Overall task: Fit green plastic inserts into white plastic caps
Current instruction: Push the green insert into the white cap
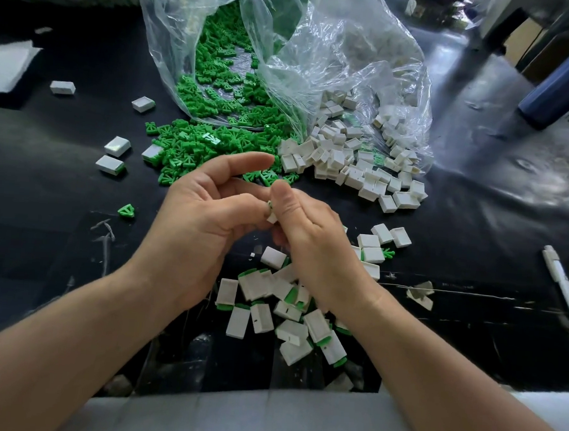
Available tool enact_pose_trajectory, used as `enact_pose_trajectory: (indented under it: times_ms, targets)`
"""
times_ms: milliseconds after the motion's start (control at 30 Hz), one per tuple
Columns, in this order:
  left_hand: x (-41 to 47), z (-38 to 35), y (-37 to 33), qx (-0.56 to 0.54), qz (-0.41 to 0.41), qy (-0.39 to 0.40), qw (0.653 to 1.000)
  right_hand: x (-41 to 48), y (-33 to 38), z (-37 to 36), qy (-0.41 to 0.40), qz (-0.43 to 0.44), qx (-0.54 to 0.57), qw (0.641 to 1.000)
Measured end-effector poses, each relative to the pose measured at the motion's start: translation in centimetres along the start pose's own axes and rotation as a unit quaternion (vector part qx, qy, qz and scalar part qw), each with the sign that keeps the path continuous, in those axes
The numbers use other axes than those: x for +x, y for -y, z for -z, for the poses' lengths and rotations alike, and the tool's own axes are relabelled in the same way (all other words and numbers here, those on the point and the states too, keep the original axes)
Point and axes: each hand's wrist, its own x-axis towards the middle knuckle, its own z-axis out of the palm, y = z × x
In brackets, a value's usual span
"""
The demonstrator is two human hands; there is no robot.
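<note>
My left hand (206, 224) and my right hand (305, 230) meet above the black table, both pinching one small white cap (271, 217) with a bit of green insert showing at its top. The cap is mostly hidden by my fingers. Loose green inserts (194, 146) spill from a clear bag just beyond my hands. Empty white caps (355, 173) lie heaped to their right. Under my wrists sits a pile of caps with green inserts in them (284, 308).
Two clear plastic bags (319, 57) lie open at the back. Stray caps (113, 155) dot the left side, and one green insert (127, 211) lies alone. A white pen (563, 289) lies at the right edge. A blue cylinder (561, 85) stands far right.
</note>
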Motion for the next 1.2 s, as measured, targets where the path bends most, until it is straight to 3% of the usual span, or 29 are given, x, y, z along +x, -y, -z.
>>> enact_pose_trajectory:
  times_ms: [167,333,533,667,800,900,1100,1200]
  targets:
    - [0.2,0.0,0.0,0.013,0.008,0.002,1.000,0.2,0.3,0.7,0.000,-0.002,-0.020,1.000]
    - [0.2,0.1,-0.1,0.089,-0.017,-0.020,0.996,1.0,-0.1,3.0,-0.085,0.010,-0.101,0.991]
    - [-0.8,-0.5,-0.2,0.219,-0.035,0.052,0.974,2.7,-2.5,7.3,-0.198,-0.055,-0.310,0.928]
    - [-0.3,0.2,-0.3,0.225,-0.052,0.004,0.973,3.0,-3.6,9.1,-0.227,-0.115,-0.380,0.889]
    - [0.2,0.9,-0.4,0.185,-0.045,-0.055,0.980,3.0,-3.8,9.5,-0.194,-0.175,-0.417,0.870]
    - [0.7,1.4,-0.6,0.146,-0.033,-0.080,0.985,3.1,-3.9,9.2,-0.162,-0.197,-0.422,0.870]
    - [0.7,1.6,-0.7,0.135,-0.023,-0.089,0.987,2.9,-3.7,9.3,-0.177,-0.182,-0.406,0.878]
    - [0.7,1.5,-0.7,0.136,-0.023,-0.085,0.987,2.6,-2.8,9.0,-0.196,-0.135,-0.334,0.912]
